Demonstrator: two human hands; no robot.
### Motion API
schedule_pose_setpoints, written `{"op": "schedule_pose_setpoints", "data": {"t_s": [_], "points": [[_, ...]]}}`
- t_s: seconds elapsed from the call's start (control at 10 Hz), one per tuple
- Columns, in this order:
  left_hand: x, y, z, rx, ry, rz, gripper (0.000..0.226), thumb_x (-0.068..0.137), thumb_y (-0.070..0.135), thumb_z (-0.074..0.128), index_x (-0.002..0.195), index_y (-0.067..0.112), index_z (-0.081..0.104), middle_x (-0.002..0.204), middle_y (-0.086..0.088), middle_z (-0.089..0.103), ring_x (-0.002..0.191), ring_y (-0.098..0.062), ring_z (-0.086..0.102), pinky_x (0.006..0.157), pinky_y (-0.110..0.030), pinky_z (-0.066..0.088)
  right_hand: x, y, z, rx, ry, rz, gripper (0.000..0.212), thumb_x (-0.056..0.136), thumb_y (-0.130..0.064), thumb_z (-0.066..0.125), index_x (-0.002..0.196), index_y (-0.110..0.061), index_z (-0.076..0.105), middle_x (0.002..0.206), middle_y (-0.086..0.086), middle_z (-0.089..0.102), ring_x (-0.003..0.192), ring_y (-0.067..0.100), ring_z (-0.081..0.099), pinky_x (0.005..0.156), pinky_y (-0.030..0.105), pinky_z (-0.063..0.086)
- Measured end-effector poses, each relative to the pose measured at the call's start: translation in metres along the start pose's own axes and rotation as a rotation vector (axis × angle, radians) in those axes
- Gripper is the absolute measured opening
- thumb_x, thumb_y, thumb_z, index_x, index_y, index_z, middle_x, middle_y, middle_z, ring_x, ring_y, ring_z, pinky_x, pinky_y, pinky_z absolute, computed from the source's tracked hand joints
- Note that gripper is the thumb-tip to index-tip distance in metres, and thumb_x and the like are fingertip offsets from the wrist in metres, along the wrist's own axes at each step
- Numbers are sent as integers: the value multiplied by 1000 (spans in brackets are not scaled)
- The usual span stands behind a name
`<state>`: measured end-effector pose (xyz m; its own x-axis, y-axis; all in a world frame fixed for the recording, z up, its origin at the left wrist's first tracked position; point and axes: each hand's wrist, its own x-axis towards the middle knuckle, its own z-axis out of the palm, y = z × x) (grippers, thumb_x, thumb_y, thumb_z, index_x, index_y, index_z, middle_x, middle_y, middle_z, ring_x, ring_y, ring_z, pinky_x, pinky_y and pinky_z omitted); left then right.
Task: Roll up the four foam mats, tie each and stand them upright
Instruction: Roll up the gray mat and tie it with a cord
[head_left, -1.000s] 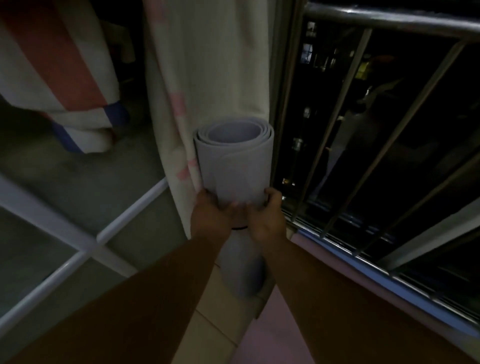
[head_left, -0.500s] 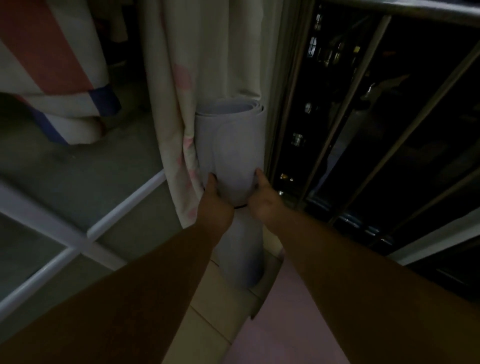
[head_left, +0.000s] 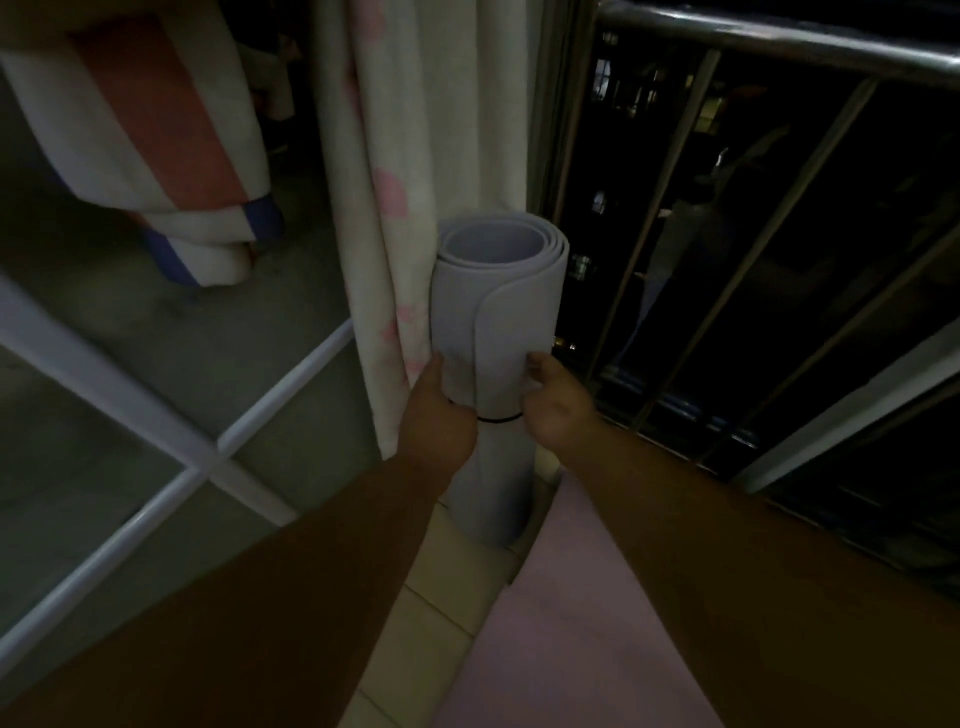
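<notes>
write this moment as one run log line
rolled mat: upright, black tie around it, beside curtain | left hand: holds its left side | right hand: touches its right side
</notes>
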<state>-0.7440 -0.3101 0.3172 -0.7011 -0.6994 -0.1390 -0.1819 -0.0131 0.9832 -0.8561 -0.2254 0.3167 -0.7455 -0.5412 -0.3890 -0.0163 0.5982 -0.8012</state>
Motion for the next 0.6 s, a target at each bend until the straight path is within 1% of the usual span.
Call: {"op": "schedule_pose_setpoints", "data": {"t_s": [0.1,0.2,0.3,0.4,0.5,0.6], "points": [[-44,38,5,-2,17,-30,48,97,-13,37,130,21,44,109,14,43,75,11,49,78,-4,40,-27,-2,-7,-23,9,-8,61,96,2,43,152,-17,28,148,14,43,133,31,45,104,33,39],[-59,33,-2,29,-24,-45,62,95,-14,40,147,19,29,115,9,36,107,-2,37,93,-14,34,-51,1,-7,-11,-11,17,62,97,0,44,154,-17,25,151,13,39,136,31,41,109,31,36],[-73,31,-6,32,-26,-16,61,94,-14,42,136,29,31,107,15,39,110,-4,37,93,-12,33,-64,4,-9,107,-4,16,61,97,0,52,152,-10,27,151,12,38,136,28,41,112,24,31],[-61,30,-8,97,-5,-21,64,92,-9,48,139,32,33,109,13,42,111,-6,39,99,-23,39,-61,6,-15,136,109,-10,62,93,0,55,149,-13,30,137,10,49,119,24,51,102,32,43],[-46,25,-7,116,2,-44,71,91,-4,51,149,31,29,118,13,41,117,-10,40,107,-38,41,-55,4,-23,244,176,-85,75,94,11,47,154,-22,15,127,2,44,110,13,46,83,17,46],[-31,27,-1,115,2,22,78,91,-3,55,148,39,24,130,16,41,123,-6,41,110,-40,40,-41,-4,-23,165,130,-115,76,94,9,47,154,-25,18,143,7,45,124,22,50,87,19,48]]}}
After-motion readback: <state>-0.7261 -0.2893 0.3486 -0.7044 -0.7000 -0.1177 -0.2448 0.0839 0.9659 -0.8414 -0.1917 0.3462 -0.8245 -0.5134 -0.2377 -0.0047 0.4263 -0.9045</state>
